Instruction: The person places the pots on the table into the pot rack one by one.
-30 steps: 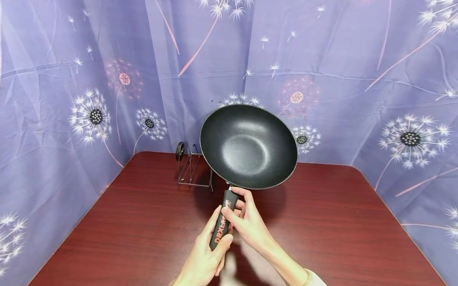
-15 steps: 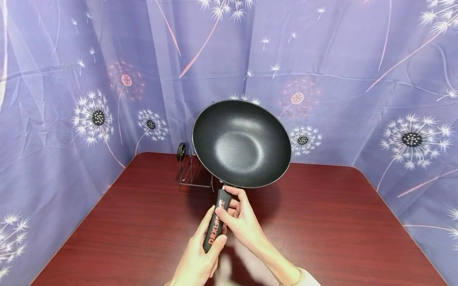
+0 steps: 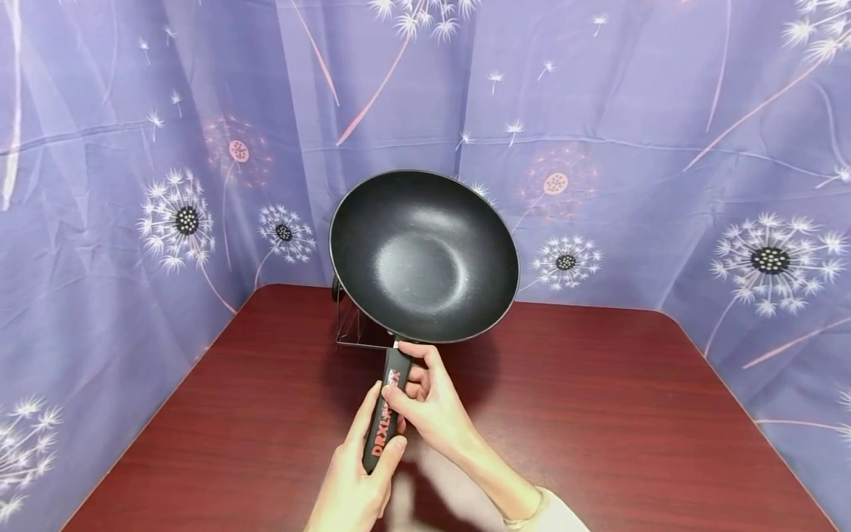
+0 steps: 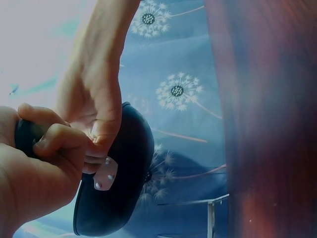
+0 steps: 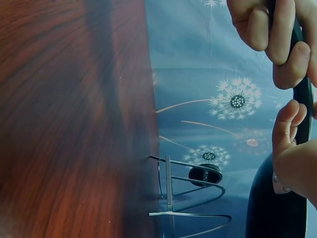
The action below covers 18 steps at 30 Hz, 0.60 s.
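A black wok [image 3: 425,258] is held up above the table, its inside facing me and its handle [image 3: 383,421] slanting down toward me. Red lettering runs along the handle. My left hand [image 3: 355,473] grips the handle's lower end, thumb on top. My right hand [image 3: 428,403] holds the upper part near the bowl, its thumb across the lettering. In the left wrist view, the wok's dark underside [image 4: 133,163] shows a riveted bracket [image 4: 105,174] beside the fingers. Behind the wok, a wire rack [image 3: 352,336] is partly hidden; the right wrist view shows its curved metal loops [image 5: 198,188].
The dark red wooden table [image 3: 598,414] has rounded far corners. Purple curtains [image 3: 598,96] with dandelion prints stand around its back and sides. A round black piece [image 5: 204,174] is attached at the rack's end.
Both hands have carried the wok leftward and slightly up, so it now covers most of the wire rack. Their grip on the handle looks the same.
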Tool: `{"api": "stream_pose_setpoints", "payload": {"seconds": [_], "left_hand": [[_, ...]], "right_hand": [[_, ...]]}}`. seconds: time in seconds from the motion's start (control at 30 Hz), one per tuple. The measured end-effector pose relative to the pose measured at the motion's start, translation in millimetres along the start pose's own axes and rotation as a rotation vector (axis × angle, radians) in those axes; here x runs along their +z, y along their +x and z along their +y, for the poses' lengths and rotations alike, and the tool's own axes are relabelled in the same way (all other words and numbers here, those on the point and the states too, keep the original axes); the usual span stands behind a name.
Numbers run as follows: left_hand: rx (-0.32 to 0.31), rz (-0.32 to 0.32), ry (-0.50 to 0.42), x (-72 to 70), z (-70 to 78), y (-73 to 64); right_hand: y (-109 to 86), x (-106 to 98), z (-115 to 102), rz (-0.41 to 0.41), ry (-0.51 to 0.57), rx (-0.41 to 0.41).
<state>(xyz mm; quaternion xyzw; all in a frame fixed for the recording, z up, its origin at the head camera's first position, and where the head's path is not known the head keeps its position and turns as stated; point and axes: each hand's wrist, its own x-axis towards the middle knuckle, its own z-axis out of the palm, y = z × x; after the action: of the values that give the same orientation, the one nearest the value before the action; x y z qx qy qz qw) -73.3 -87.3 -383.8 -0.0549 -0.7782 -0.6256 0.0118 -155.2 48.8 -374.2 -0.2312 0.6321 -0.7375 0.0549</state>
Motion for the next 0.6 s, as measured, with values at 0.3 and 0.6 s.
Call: {"api": "stream_pose_setpoints", "payload": {"seconds": [0.3,0.6], "left_hand": [[0.183,0.164,0.295,-6.7,-2.6,2.0],[0.311,0.248,0.376,-13.8,-10.2,4.9]], "right_hand": [[11.4,8.4,3.5,-0.041,0.022,-0.012],[22.7,17.0,9.6,-0.073,0.025,-0.029]]}}
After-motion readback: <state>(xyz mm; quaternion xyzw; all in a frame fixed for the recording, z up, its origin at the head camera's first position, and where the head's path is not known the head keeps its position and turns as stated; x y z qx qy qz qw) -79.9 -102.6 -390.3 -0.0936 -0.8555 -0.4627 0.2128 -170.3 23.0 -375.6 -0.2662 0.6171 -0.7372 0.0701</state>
